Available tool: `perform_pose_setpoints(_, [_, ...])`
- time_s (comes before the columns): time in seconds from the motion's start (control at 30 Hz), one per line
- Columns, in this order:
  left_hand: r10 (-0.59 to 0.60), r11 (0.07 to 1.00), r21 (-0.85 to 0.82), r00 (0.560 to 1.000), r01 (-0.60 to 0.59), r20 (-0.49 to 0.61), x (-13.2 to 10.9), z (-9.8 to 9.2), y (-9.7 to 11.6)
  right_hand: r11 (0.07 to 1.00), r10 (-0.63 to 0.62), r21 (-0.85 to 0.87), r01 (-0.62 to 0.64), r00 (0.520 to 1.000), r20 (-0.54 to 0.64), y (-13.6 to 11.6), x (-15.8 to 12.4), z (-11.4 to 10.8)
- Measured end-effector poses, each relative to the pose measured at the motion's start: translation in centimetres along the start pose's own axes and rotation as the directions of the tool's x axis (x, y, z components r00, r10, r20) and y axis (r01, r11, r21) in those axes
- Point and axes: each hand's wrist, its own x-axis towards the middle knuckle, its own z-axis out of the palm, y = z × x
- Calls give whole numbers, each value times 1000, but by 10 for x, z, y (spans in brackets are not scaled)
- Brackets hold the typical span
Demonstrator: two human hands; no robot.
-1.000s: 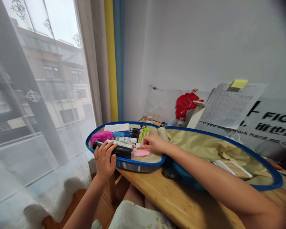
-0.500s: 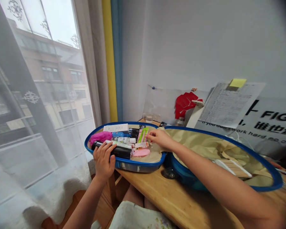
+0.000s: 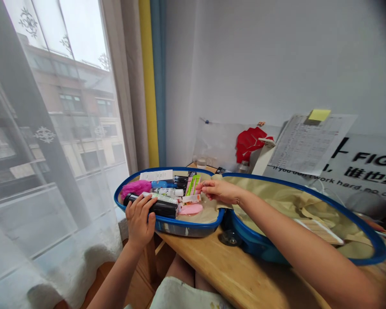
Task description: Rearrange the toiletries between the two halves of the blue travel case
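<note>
A blue suitcase point(image 3: 193, 227) lies open on a wooden table point(image 3: 218, 270), its left half packed with toiletries. My left hand point(image 3: 140, 221) grips the near rim of that half, fingers curled over a black bottle point(image 3: 162, 208). My right hand point(image 3: 219, 190) reaches into the right side of that half with its fingers pinched together on something small I cannot make out, beside a green-and-pink packet point(image 3: 192, 184). A pink puff point(image 3: 135, 187), a white box point(image 3: 156, 175), a small white tube point(image 3: 167, 192) and a pink flat item point(image 3: 190, 209) lie inside.
The suitcase's right half point(image 3: 309, 206) has beige lining and straps, with a slim book or comb on it. Papers, a red paper cutout point(image 3: 250, 141) and a poster lean on the wall behind. A sheer curtain point(image 3: 51, 171) and window fill the left.
My right hand has moved from the pink flat item back and right toward the hinge side of the case. My left hand has stayed on the rim and black bottle.
</note>
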Motion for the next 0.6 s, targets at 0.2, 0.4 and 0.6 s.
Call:
perform_pose_setpoints(0.2, [11,1000,1,1000,-11,-20,1,-1,1,995,23,100,-27,999,38,-1,-4,0])
perform_pose_setpoints(0.4, [17,1000,3,1000,-17,-18,1,-1,2,992,-1,124,-3,999,33,-1,-4,-2])
perform_pose_setpoints(0.6, [5,1000,3,1000,-5,-10,1,-1,3,997,-82,7,82,996,32,-1,-1,0])
